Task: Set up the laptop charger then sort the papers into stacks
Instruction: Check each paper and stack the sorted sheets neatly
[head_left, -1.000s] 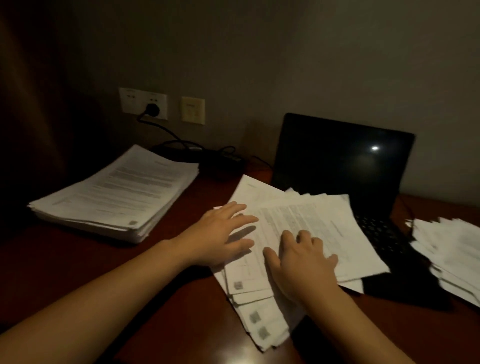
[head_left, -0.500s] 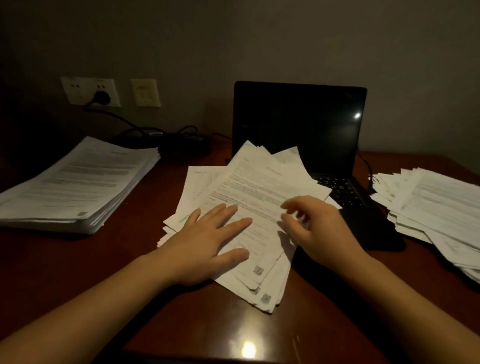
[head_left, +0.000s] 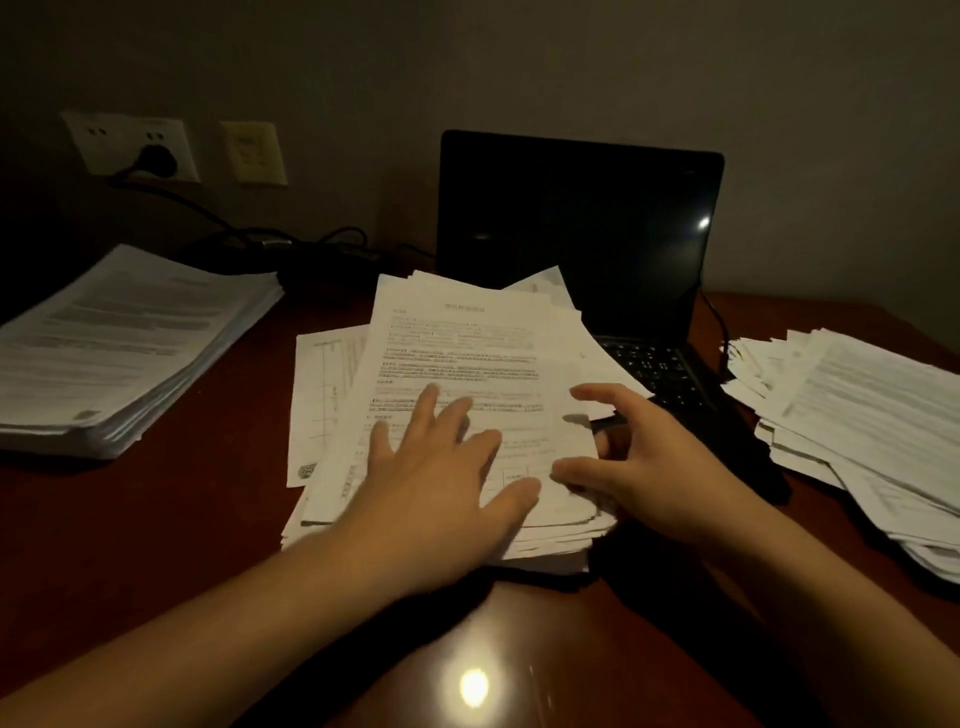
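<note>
A loose pile of printed papers (head_left: 457, 353) lies in the middle of the dark red desk, partly over the laptop's keyboard. My left hand (head_left: 441, 478) lies flat on the pile with fingers spread. At the pile's right edge my right hand (head_left: 649, 467) has thumb and fingers spread around the sheets' side, touching them. Behind stands an open black laptop (head_left: 576, 228) with a dark screen. The charger plug (head_left: 156, 158) sits in the wall socket, and its cable and brick (head_left: 291, 249) lie along the desk's back edge.
A neat thick paper stack (head_left: 119, 343) sits at the left of the desk. A fanned, untidy stack (head_left: 862, 426) lies at the right. A second wall plate (head_left: 253, 153) is beside the socket. A light reflects off the bare desk front (head_left: 472, 686).
The spread sheets have been pushed together into a squarer pile. My right hand moved from on top of the papers to their right edge. The view swung right and closer.
</note>
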